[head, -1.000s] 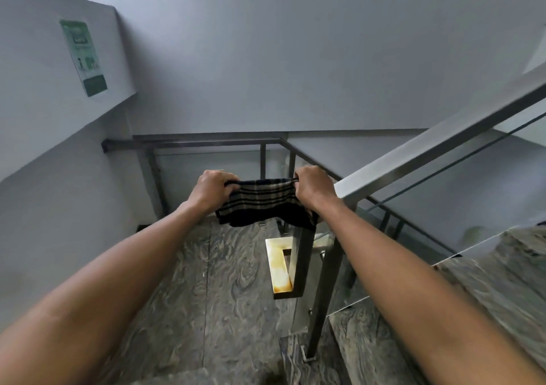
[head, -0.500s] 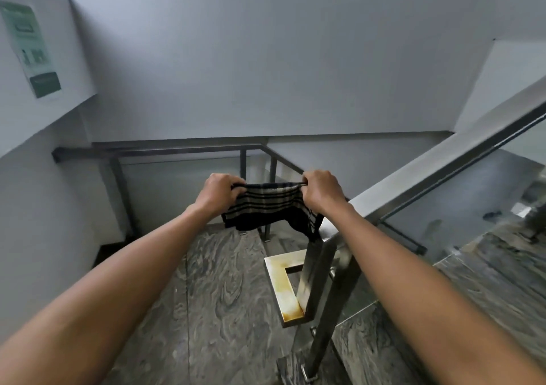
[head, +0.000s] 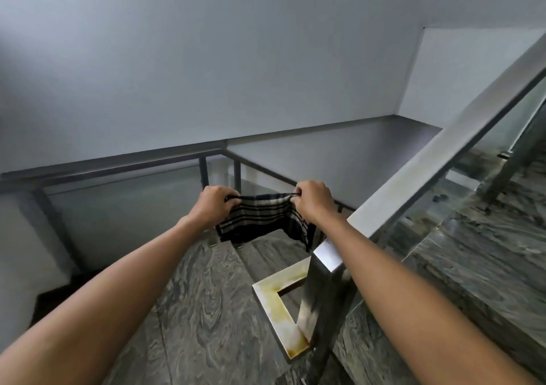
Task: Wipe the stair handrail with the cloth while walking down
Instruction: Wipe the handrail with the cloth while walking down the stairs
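Observation:
A dark checked cloth (head: pixel 260 218) with pale stripes hangs stretched between both hands, out in front of me over the landing. My left hand (head: pixel 214 204) pinches its left top corner; my right hand (head: pixel 314 203) pinches the right top corner. The steel stair handrail (head: pixel 437 160) rises to the upper right, its lower end just right of my right wrist. The cloth hangs left of the rail's end and I cannot tell whether it touches the metal.
A steel post (head: pixel 322 302) with a stained, angled rail piece (head: pixel 280 322) stands below my right forearm. Glass panels and marble steps (head: pixel 478 266) lie to the right. A dark railing (head: pixel 118 166) borders the marble landing (head: pixel 204 311) ahead; plain walls surround.
The view has swung right and tilted, so the green wall notice has left the frame. Both hands keep the same grip on the cloth, now nearer the handrail's lower end.

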